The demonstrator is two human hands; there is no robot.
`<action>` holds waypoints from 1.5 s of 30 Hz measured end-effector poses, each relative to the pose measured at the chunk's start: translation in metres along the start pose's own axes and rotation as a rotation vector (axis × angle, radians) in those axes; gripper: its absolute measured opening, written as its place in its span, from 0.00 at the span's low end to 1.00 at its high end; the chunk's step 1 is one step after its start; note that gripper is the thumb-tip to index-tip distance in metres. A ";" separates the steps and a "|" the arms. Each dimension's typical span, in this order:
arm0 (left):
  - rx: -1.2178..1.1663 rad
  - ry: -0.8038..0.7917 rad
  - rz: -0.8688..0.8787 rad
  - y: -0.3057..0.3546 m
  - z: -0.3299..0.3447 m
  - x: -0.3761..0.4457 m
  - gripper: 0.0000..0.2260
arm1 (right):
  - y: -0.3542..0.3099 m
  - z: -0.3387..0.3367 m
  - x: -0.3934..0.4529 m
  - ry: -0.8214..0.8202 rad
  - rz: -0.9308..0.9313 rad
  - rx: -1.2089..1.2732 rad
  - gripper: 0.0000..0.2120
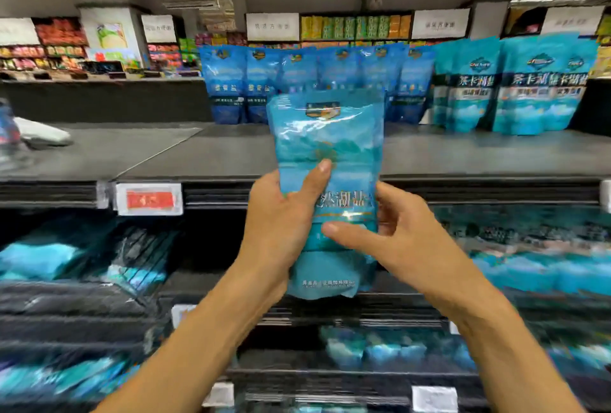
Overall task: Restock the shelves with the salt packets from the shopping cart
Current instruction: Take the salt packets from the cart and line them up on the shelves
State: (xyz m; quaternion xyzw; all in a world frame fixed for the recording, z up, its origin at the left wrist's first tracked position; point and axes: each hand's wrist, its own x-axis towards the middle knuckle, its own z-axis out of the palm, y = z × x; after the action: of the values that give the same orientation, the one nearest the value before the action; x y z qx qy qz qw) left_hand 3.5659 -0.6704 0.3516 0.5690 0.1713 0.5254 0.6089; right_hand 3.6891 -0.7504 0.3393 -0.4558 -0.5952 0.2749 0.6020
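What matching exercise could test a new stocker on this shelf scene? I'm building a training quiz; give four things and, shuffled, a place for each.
Things:
1. teal salt packet
2. dark blue salt packets
3. turquoise salt packets
4. red price tag

Places:
A. standing at the back right of the top shelf
B. on the shelf's front edge, left of the hands
C. held between left hand and right hand
D. standing at the back middle of the top shelf

Pairs: 1-C, 2-D, 3-A, 4-B

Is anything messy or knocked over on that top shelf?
Yes. At the far left of the top shelf, a white packet lies flat alone, while the blue salt packets stand upright in a row at the back.
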 end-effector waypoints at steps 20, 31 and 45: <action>0.486 0.471 -0.168 -0.078 -0.249 -0.033 0.06 | 0.167 0.180 0.071 0.088 0.504 0.175 0.12; 0.473 0.521 -0.134 -0.080 -0.285 -0.052 0.12 | 0.202 0.221 0.134 0.194 0.301 -0.221 0.23; 0.447 0.480 -0.181 -0.075 -0.281 -0.061 0.10 | 0.198 0.203 0.126 -0.013 0.337 -0.266 0.12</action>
State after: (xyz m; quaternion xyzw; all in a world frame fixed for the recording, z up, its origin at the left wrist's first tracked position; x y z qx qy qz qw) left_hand 3.3488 -0.5621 0.1794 0.5311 0.4706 0.5376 0.4555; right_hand 3.5521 -0.5090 0.1993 -0.6225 -0.5457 0.2935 0.4781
